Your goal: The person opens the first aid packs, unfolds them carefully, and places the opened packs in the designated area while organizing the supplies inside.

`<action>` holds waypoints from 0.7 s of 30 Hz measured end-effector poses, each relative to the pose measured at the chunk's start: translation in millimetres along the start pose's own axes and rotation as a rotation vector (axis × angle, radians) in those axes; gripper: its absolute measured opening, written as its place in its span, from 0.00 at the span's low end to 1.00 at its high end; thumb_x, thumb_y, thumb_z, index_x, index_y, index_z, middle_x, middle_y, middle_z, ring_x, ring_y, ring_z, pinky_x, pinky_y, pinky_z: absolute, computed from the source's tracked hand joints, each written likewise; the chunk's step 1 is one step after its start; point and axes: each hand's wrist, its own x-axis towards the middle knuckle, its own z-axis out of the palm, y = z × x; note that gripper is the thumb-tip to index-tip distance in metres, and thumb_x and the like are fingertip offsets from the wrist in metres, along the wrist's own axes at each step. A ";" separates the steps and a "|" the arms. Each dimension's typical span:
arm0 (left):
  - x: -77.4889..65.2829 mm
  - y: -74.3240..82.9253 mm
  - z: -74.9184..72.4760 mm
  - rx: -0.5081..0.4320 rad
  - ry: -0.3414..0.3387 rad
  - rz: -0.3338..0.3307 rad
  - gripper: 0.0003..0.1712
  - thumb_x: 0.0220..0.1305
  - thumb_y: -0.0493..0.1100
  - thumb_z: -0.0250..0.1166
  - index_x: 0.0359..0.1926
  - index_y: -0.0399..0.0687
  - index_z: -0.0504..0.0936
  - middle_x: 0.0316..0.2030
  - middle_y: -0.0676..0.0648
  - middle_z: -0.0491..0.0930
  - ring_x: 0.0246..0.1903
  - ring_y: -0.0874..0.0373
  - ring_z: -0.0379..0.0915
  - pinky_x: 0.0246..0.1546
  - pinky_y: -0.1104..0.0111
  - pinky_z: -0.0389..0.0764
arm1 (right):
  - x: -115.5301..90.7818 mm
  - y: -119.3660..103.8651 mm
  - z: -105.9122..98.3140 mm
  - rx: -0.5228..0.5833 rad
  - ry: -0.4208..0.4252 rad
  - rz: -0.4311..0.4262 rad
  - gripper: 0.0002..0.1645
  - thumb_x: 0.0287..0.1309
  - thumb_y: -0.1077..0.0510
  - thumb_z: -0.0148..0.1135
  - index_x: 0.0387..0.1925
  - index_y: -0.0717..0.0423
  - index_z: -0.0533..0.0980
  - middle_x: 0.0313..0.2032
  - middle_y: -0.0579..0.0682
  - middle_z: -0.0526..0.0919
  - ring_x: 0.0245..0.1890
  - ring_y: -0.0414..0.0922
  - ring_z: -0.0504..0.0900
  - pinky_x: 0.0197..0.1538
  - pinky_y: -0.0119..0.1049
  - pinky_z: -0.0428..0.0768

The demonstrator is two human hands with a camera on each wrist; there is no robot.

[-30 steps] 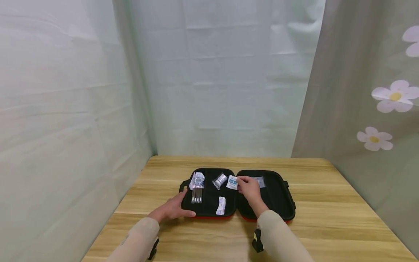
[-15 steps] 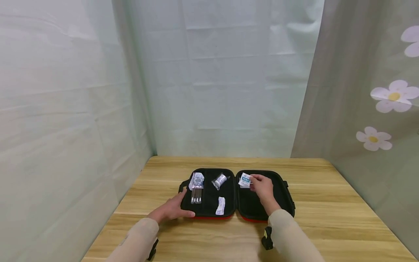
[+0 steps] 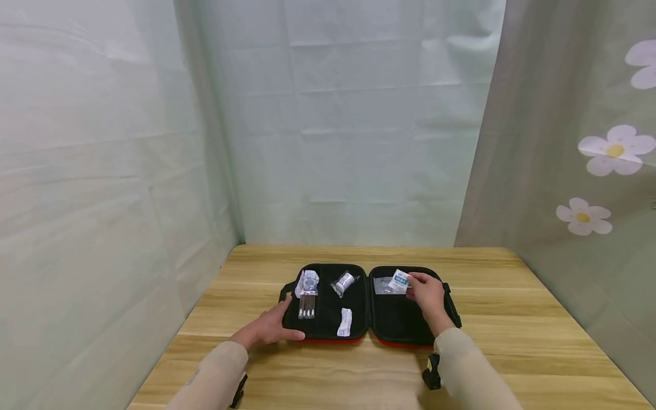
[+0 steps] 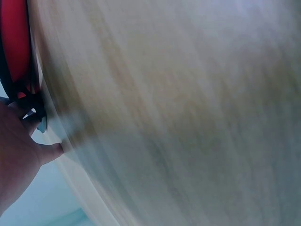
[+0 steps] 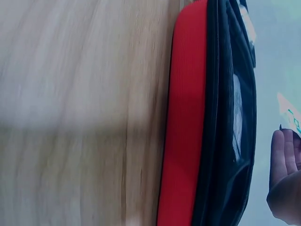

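Observation:
My right hand (image 3: 429, 295) pinches a small white sachet with blue print (image 3: 398, 281) over the right half of an unfolded red and black zip case (image 3: 402, 322). Beneath the sachet, a clear plastic packet (image 3: 384, 286) lies in that half. In the right wrist view, the sachet (image 5: 290, 113) shows above the fingertips, beyond the case's red side (image 5: 186, 117). My left hand (image 3: 269, 327) rests at the front left corner of the case, thumb stretched along its front edge. In the left wrist view, that hand (image 4: 19, 155) lies by a black strap (image 4: 32, 104).
In the case's left half lie a bag of cotton swabs (image 3: 307, 304), a wrapped bandage roll (image 3: 345, 282) and a white paper packet (image 3: 345, 323). The wooden table (image 3: 338, 376) extends around the case, with pale curtains (image 3: 348, 142) behind and at both sides.
My right hand has carried the sachet rightward from the case's hinge to over its right half, uncovering the clear packet there. My left hand has stayed in place.

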 end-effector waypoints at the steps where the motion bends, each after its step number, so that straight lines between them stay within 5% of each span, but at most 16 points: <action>1: -0.4 0.5 -0.1 -0.001 0.000 0.000 0.70 0.46 0.65 0.77 0.78 0.40 0.47 0.74 0.31 0.52 0.71 0.30 0.47 0.67 0.36 0.47 | 0.7 0.5 -1.9 0.002 0.001 -0.001 0.17 0.71 0.60 0.57 0.54 0.68 0.78 0.48 0.68 0.81 0.32 0.48 0.85 0.36 0.35 0.85; 21: 0.4 0.8 -0.6 0.001 0.001 -0.005 0.70 0.45 0.65 0.77 0.78 0.41 0.48 0.74 0.32 0.53 0.71 0.31 0.48 0.67 0.36 0.48 | 5.7 11.6 -36.8 0.029 0.128 -0.024 0.18 0.69 0.65 0.54 0.52 0.78 0.73 0.48 0.76 0.77 0.22 0.39 0.81 0.26 0.26 0.81</action>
